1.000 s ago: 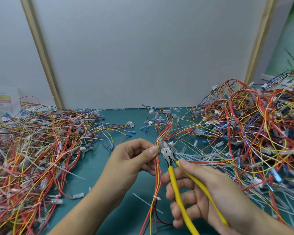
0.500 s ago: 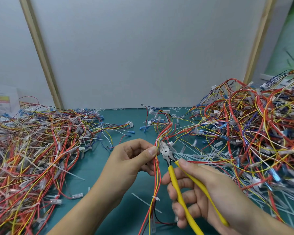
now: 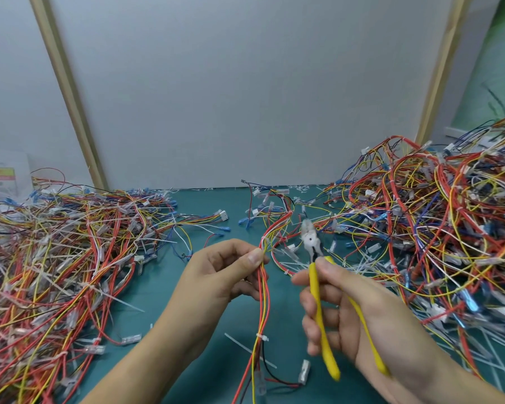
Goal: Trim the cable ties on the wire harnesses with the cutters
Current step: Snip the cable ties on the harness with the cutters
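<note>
Fingertips [image 3: 255,258] of our left hand [image 3: 225,275] are pinching the wire harness [image 3: 263,298] near its upper bend, thumb pressed against the forefinger with the red and yellow strands clamped between them. From there the bundle is hanging down over the green mat [image 3: 187,316]. Our right hand [image 3: 359,316] is curling round the yellow handles of the cutters [image 3: 315,275], thumb lying along the top near the pivot. The nose is pointing up and away, off to the right of the harness and not touching it. The cutting end is blurred, so we cannot tell whether it is parted or closed.

We are judging this as the gap between cuts. One white cable tie [image 3: 262,337] is sitting lower on the held bundle, and we cannot make out whether it has a tail left. Next we are likely needing to slide the pinch toward a tie, bring the nose flush against its head and clear of the wires, then squeeze.

Both forearms are reaching in from below, with tangled piles on the left [image 3: 70,243] and right [image 3: 420,228].
</note>
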